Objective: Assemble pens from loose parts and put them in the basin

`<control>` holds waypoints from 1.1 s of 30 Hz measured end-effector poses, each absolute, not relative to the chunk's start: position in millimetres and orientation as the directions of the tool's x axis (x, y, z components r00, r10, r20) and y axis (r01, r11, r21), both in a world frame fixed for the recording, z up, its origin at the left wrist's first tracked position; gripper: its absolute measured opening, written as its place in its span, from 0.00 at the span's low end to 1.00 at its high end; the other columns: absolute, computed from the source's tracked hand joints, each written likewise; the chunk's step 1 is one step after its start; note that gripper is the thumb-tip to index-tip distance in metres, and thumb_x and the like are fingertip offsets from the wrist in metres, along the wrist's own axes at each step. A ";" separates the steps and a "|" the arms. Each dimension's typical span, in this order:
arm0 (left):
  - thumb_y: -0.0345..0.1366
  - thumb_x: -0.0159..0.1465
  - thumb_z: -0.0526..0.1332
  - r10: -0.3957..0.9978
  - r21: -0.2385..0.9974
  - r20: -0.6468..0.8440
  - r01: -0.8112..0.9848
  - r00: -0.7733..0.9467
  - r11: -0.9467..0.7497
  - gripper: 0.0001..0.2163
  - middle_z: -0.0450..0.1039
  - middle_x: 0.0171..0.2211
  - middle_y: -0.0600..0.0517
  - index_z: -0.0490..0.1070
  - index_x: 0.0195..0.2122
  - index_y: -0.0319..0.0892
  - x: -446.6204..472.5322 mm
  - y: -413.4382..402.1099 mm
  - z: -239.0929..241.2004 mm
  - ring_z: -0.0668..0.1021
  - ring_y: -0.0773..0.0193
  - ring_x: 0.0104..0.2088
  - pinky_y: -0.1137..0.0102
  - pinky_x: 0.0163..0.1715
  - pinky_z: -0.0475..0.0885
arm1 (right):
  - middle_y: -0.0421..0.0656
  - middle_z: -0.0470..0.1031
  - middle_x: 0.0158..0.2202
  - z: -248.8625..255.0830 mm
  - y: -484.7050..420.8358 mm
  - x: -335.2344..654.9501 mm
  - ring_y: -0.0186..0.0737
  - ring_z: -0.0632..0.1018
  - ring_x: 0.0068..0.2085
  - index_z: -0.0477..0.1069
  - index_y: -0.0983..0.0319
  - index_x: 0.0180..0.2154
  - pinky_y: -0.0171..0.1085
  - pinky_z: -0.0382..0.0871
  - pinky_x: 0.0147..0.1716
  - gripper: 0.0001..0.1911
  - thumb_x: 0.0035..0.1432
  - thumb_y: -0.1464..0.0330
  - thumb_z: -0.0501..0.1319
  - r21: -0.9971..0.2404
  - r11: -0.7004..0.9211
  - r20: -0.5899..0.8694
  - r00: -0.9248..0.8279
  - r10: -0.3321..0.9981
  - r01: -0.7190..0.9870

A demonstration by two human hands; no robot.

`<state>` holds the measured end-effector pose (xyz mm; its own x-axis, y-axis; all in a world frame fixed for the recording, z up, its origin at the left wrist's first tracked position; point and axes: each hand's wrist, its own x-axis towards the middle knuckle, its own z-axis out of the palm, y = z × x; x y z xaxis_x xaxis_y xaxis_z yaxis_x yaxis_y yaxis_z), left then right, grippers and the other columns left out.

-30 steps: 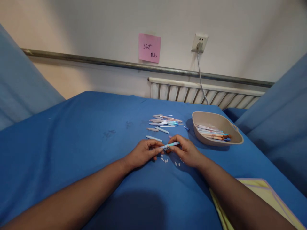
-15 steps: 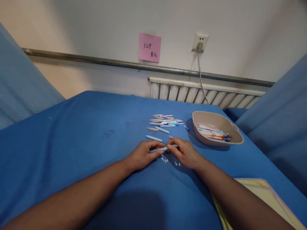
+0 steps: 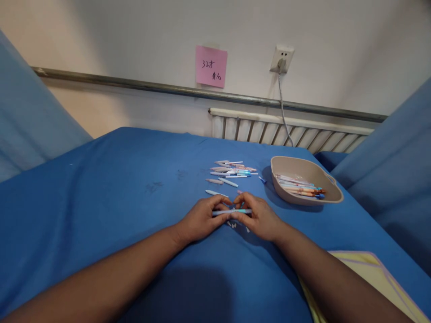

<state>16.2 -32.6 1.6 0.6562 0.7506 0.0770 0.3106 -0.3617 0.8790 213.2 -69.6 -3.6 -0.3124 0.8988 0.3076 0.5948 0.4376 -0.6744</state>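
Note:
Between my two hands lies a pale blue pen (image 3: 232, 211), held level, with a teal section toward its right end. The fingers and thumb of my left hand (image 3: 202, 217) pinch its left part. My right hand (image 3: 261, 215) is closed on the right part in the same way. Small white pieces (image 3: 233, 225) lie on the cloth just under and in front of the fingers. Right behind the hands rests a light blue pen barrel (image 3: 215, 193), and beyond it is a group of pens and pen parts (image 3: 232, 170).
A beige basket (image 3: 279, 193) with several pens stands at the right. Near it lies a small dark blue piece (image 3: 262, 180). A yellow cloth (image 3: 360, 264) is at the front right on the blue sheet (image 3: 101, 202). Behind are a radiator (image 3: 242, 130) and wall.
The right hand has shifted its grip, and the pen's teal section now shows between the hands. The pen has turned to lie more level. Nothing on the sheet has clearly moved.

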 end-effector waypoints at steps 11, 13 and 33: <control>0.40 0.60 0.59 0.747 0.793 0.151 0.371 0.648 -0.482 0.13 0.76 0.42 0.50 0.67 0.46 0.43 13.7 -33.2 3.7 0.78 0.61 0.43 0.69 0.43 0.70 | 0.40 0.72 0.31 -4.7 -69.1 211.2 0.35 0.73 0.33 0.69 0.61 0.37 0.35 0.66 0.35 0.08 0.59 0.64 0.57 -0.731 0.393 0.277 -0.283 0.918 0.558; 0.39 0.61 0.59 0.760 0.822 0.140 0.353 0.635 -0.447 0.13 0.77 0.40 0.50 0.67 0.46 0.43 14.2 -32.5 4.3 0.78 0.62 0.40 0.69 0.42 0.71 | 0.41 0.72 0.36 -4.1 -69.5 210.6 0.36 0.73 0.37 0.68 0.60 0.42 0.36 0.67 0.38 0.11 0.55 0.66 0.61 -0.765 0.411 0.329 -0.247 0.911 0.497; 0.40 0.64 0.53 0.639 0.420 0.232 0.517 0.733 -0.746 0.15 0.75 0.43 0.47 0.66 0.51 0.46 11.0 -39.2 12.5 0.76 0.56 0.43 0.64 0.44 0.67 | 0.39 0.71 0.26 -13.4 -60.9 198.6 0.32 0.72 0.26 0.68 0.63 0.34 0.33 0.68 0.27 0.12 0.47 0.65 0.64 -0.992 0.093 0.081 -0.146 0.986 0.084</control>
<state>11.0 -39.2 12.5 0.7335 0.6389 0.2319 0.5171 -0.7460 0.4196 198.6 -60.9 -13.4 -0.1456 0.9861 0.0806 0.0836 0.0934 -0.9921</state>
